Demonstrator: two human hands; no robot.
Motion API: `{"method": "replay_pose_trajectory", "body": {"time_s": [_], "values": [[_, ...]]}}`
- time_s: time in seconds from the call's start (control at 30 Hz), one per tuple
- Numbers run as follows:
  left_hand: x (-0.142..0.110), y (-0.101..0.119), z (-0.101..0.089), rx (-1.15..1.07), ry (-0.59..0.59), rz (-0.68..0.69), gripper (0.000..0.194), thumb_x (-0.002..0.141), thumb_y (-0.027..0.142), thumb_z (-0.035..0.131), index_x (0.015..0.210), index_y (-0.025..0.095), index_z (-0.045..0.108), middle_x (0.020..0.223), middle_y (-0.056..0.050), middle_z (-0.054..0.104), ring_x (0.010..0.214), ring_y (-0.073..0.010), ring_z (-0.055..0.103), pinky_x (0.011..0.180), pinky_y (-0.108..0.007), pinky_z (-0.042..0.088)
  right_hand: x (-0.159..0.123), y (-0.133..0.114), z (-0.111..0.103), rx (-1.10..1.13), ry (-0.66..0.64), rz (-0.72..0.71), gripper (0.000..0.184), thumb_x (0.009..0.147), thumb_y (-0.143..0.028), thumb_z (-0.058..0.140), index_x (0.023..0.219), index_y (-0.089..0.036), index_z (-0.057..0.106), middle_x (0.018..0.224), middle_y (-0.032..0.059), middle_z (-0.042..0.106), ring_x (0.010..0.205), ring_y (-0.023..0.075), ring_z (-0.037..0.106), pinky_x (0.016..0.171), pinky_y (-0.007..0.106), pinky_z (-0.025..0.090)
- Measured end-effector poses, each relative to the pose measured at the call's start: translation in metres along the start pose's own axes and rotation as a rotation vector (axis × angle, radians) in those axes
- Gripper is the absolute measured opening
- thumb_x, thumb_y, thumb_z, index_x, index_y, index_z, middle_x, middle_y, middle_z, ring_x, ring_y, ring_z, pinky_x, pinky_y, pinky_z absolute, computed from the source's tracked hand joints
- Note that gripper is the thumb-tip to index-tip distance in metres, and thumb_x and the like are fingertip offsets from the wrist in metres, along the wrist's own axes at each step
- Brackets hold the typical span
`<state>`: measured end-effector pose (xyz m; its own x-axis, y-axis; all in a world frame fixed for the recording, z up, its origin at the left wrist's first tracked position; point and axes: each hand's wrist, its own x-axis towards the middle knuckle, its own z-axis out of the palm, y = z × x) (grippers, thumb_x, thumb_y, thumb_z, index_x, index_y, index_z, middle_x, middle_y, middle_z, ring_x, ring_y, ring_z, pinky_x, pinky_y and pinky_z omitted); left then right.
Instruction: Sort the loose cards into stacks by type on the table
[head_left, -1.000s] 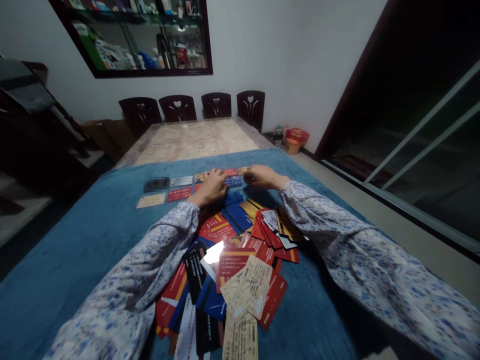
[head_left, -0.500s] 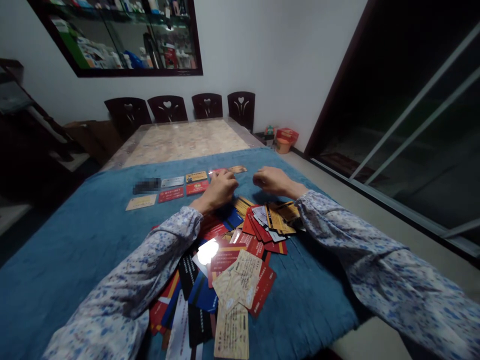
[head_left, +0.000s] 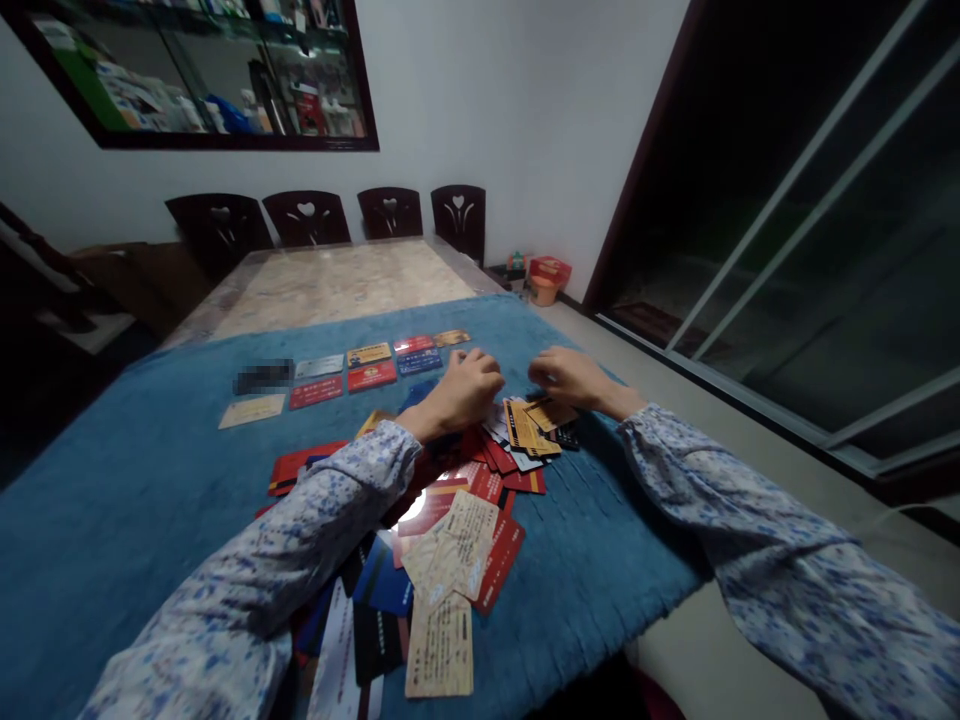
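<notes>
My left hand [head_left: 466, 388] is over the far side of a loose pile of cards, its fingers curled inward and their tips hidden. Just to the right, my right hand [head_left: 568, 378] hovers by several yellow cards [head_left: 529, 428], fingers bent together; whatever they may hold does not show. Beyond the left hand lie two rows of cards, including a blue card [head_left: 420, 361], a red card [head_left: 371, 376] and a gold card [head_left: 451, 338]. Nearest me in the pile are beige cards [head_left: 440, 645], a dark red card [head_left: 501, 565] and a black card [head_left: 377, 640].
A blue cloth [head_left: 150, 480] covers the near part of the table, with a marbled tabletop [head_left: 337, 280] beyond. Dark chairs [head_left: 307, 215] line the far end. An orange bucket [head_left: 543, 290] stands on the floor near the sliding glass door [head_left: 810, 250].
My left hand has drawn back from the card rows to the pile, and a blue card now shows where it was. My right hand is now closer to the yellow cards. The view has turned right.
</notes>
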<state>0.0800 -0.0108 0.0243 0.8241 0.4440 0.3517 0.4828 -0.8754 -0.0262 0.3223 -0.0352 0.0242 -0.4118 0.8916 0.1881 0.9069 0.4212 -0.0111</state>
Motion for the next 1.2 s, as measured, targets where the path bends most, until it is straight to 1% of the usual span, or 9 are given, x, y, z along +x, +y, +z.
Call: {"method": "replay_pose_trajectory", "body": {"time_s": [0.13,0.2,0.3,0.43,0.53,0.67,0.77,0.97,1.2], "values": [[0.004,0.013,0.001,-0.018,-0.023,0.038,0.023,0.101,0.019,0.05,0.101,0.018,0.073,0.118,-0.012,0.07,0.112,-0.0269,0.052,0.092,-0.046,0.033,-0.015,0.013,0.009,0.025,0.024,-0.029,0.018,0.091,-0.014,0.056,0.09,-0.02,0.072,0.09,0.008,0.071,0.084,0.0206,0.058,0.072,0.03,0.038],[0.007,0.02,0.002,-0.018,-0.055,0.043,0.022,0.1,0.02,0.051,0.105,0.017,0.072,0.123,-0.012,0.07,0.117,-0.0279,0.051,0.095,-0.047,0.033,-0.021,0.018,0.014,0.043,0.043,-0.05,0.017,0.09,-0.014,0.057,0.088,-0.02,0.072,0.089,0.0076,0.071,0.084,0.0207,0.058,0.072,0.03,0.039],[0.01,0.03,0.003,-0.021,-0.112,0.06,0.022,0.1,0.023,0.053,0.113,0.018,0.07,0.129,-0.012,0.069,0.125,-0.0298,0.049,0.098,-0.048,0.033,-0.029,0.023,0.019,0.048,0.061,-0.081,0.018,0.091,-0.015,0.057,0.092,-0.02,0.074,0.089,0.0084,0.071,0.086,0.0223,0.058,0.073,0.032,0.04],[0.014,0.041,0.009,-0.046,-0.165,0.082,0.03,0.105,0.03,0.046,0.123,0.019,0.066,0.132,-0.013,0.068,0.133,-0.0334,0.045,0.103,-0.054,0.032,-0.036,0.026,0.025,0.077,0.085,-0.11,0.024,0.089,-0.015,0.059,0.103,-0.021,0.077,0.096,0.0097,0.074,0.091,0.0246,0.059,0.078,0.036,0.044],[0.015,0.046,0.014,-0.065,-0.179,0.116,0.034,0.107,0.032,0.04,0.128,0.02,0.063,0.135,-0.013,0.067,0.136,-0.0352,0.042,0.106,-0.059,0.031,-0.041,0.026,0.029,0.136,0.106,-0.132,0.025,0.092,-0.019,0.059,0.107,-0.021,0.078,0.102,0.0105,0.077,0.095,0.026,0.061,0.084,0.04,0.048],[0.014,0.049,0.018,-0.063,-0.203,0.145,0.035,0.108,0.035,0.037,0.124,0.021,0.064,0.136,-0.012,0.066,0.137,-0.0361,0.043,0.108,-0.061,0.031,-0.049,0.024,0.031,0.197,0.131,-0.125,0.027,0.096,-0.023,0.057,0.111,-0.023,0.079,0.111,0.0105,0.078,0.102,0.0271,0.062,0.09,0.043,0.051],[0.013,0.048,0.018,-0.048,-0.225,0.141,0.036,0.108,0.037,0.037,0.12,0.021,0.066,0.135,-0.012,0.067,0.139,-0.0362,0.042,0.109,-0.06,0.031,-0.055,0.024,0.032,0.226,0.136,-0.114,0.029,0.097,-0.027,0.056,0.114,-0.023,0.079,0.115,0.0103,0.078,0.103,0.028,0.062,0.093,0.046,0.052],[0.013,0.045,0.019,0.0,-0.186,0.154,0.038,0.108,0.039,0.039,0.11,0.02,0.071,0.125,-0.012,0.07,0.138,-0.0353,0.042,0.11,-0.057,0.03,-0.064,0.026,0.034,0.275,0.154,-0.121,0.031,0.098,-0.033,0.059,0.121,-0.023,0.078,0.121,0.0097,0.077,0.107,0.0299,0.062,0.095,0.052,0.053],[0.011,0.045,0.02,0.018,-0.185,0.123,0.036,0.106,0.041,0.046,0.108,0.018,0.073,0.121,-0.013,0.072,0.135,-0.0351,0.046,0.108,-0.057,0.032,-0.068,0.026,0.035,0.299,0.16,-0.126,0.034,0.096,-0.04,0.064,0.124,-0.026,0.077,0.123,0.0108,0.077,0.109,0.0301,0.062,0.098,0.054,0.053]]}}
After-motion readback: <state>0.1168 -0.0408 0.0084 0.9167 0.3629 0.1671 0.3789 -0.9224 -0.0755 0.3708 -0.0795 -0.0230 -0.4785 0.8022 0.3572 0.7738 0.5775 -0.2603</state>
